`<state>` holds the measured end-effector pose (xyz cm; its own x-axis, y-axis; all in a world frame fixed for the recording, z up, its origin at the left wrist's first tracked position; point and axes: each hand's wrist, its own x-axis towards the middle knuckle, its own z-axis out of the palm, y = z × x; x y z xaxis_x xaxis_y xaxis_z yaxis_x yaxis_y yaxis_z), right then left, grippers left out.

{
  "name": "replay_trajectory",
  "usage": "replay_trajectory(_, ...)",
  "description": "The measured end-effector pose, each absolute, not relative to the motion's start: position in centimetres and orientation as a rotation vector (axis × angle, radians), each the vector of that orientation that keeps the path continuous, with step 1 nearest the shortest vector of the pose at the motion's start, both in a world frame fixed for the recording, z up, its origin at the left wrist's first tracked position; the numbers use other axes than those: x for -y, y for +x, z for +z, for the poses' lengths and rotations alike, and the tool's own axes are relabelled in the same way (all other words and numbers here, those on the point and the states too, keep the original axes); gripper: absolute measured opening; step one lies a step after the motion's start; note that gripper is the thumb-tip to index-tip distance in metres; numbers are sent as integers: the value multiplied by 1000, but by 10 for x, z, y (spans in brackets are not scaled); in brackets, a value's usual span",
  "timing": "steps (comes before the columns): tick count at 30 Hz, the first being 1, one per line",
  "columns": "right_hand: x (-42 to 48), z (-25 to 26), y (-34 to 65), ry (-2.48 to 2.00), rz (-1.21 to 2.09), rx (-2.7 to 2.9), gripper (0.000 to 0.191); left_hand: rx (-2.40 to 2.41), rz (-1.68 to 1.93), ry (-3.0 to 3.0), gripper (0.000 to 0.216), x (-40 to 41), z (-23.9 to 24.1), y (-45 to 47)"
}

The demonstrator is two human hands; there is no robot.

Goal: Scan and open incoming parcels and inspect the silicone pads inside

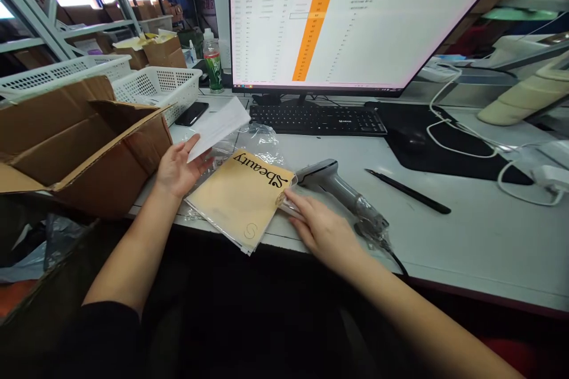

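Observation:
My left hand (180, 167) holds a white sheet of paper (220, 127) between thumb and fingers, tilted up above the desk. In front of me lies a yellow zip bag (244, 198) with "Sbeauty" printed on it, its near corner jutting past the desk edge. My right hand (322, 222) is closed on the right edge of this bag, where clear plastic shows at the fingertips. Behind the yellow bag lies a crumpled clear plastic bag (264, 139). A grey barcode scanner (344, 189) rests on the desk just beyond my right hand.
An open cardboard box (146, 154) stands at the left. Behind it are white baskets (173, 86), a phone (192, 113) and a green-labelled bottle (213, 65). A keyboard (315, 120) sits below the monitor (355, 23). On the right are a black pen (409, 191) and a mouse pad (457, 154).

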<state>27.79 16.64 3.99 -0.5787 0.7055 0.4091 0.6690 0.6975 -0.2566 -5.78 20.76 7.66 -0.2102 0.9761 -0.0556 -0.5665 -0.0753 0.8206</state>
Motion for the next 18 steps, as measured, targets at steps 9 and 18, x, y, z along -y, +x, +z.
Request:
replay_trajectory(9, -161, 50, 288, -1089, 21, 2487, 6, -2004, 1055, 1656, 76, -189, 67, -75)
replay_trajectory(18, -154, 46, 228, -580, 293, 2560, 3, -1576, 772, 2412, 56, -167, 64, -50)
